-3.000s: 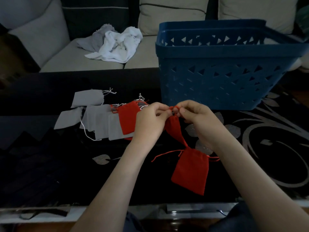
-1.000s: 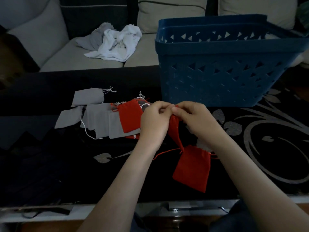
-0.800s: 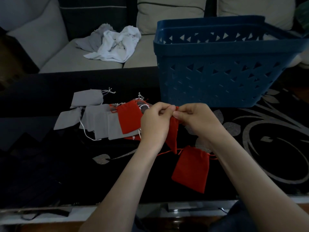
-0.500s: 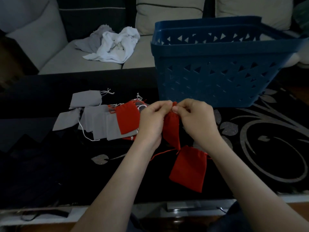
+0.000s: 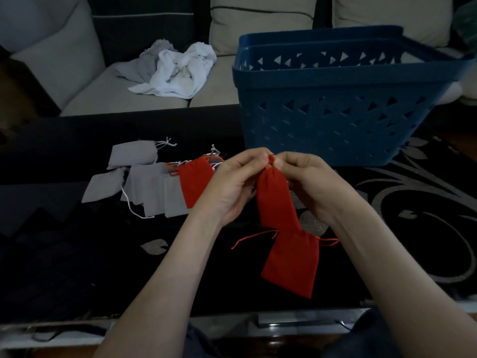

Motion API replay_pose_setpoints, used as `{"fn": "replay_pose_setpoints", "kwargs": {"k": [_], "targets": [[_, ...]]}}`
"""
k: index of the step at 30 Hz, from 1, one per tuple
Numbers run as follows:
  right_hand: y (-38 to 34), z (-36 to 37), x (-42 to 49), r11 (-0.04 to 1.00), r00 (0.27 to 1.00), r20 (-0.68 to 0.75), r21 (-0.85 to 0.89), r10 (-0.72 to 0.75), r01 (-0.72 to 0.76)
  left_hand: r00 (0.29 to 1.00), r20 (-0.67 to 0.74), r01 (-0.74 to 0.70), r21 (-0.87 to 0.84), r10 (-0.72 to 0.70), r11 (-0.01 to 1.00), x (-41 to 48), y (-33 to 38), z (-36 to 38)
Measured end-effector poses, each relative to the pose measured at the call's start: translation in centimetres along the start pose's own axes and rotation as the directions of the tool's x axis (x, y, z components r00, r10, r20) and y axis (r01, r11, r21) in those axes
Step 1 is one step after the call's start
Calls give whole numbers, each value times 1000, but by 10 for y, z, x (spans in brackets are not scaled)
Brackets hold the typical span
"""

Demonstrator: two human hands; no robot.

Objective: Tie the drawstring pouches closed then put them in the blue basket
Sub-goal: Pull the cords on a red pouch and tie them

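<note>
- Head view: left hand [image 5: 232,187] & right hand [image 5: 307,184] meet at the neck of a red pouch [image 5: 275,200]. Each pinches its drawstring [image 5: 271,158] w/ thumb & forefinger, tips nearly touching, prob so the cord gets cinched/knotted right at the gathered mouth
- Pouch body hangs down btwn the wrists, lifted off the bench [image 5: 77,254], which leaves the neck free to work on
- Its lower end reaches a second red pouch [image 5: 291,264] lying flat nearer the front edge, cords loose to both sides; tied or not, can't tell
- The blue basket [image 5: 335,120] stands just behind the hands, open top, so a finished pouch has a short trip; inside not visible
- Left of the hands: pile of grey pouches [image 5: 152,187] w/ a third red pouch [image 5: 193,182] on top, white cords trailing; they look untied, prob kept close as the queue
- Bkgd: sofa [image 5: 103,94] w/ crumpled white cloth [image 5: 180,71], not part of the job
- Judgement: mid-tie on this pouch, most of the task left
</note>
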State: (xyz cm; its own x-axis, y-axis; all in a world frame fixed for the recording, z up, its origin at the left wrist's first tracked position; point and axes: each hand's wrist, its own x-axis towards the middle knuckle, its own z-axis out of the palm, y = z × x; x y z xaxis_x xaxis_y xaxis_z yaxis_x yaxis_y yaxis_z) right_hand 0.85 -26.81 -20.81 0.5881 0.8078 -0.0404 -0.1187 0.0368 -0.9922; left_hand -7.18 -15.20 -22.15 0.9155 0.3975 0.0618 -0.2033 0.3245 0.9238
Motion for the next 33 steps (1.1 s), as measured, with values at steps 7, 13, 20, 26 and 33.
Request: {"fn": "replay_pose_setpoints", "kwargs": {"k": [7, 13, 20, 26, 33], "targets": [[4, -10, 2, 998, 998, 59, -69, 18, -14, 985, 109, -163, 373, 131, 913, -6, 12, -12], [3, -10, -3, 973, 996, 87, -227, -13, 33, 979, 143, -200, 485, 148, 851, -13, 13, -18], [2, -10, 0, 894, 1000, 17, -449, 4, 4, 979, 72, -186, 684, 188, 706, -9, 7, -19], [14, -4, 5, 649, 973, -46, -751, -227, 116, 987, -48, -75, 715, 156, 695, -6, 0, -18], [20, 1, 6, 603, 950, -72, -786, -305, 134, 987, -27, -54, 868, 156, 493, -7, 3, -16]]}}
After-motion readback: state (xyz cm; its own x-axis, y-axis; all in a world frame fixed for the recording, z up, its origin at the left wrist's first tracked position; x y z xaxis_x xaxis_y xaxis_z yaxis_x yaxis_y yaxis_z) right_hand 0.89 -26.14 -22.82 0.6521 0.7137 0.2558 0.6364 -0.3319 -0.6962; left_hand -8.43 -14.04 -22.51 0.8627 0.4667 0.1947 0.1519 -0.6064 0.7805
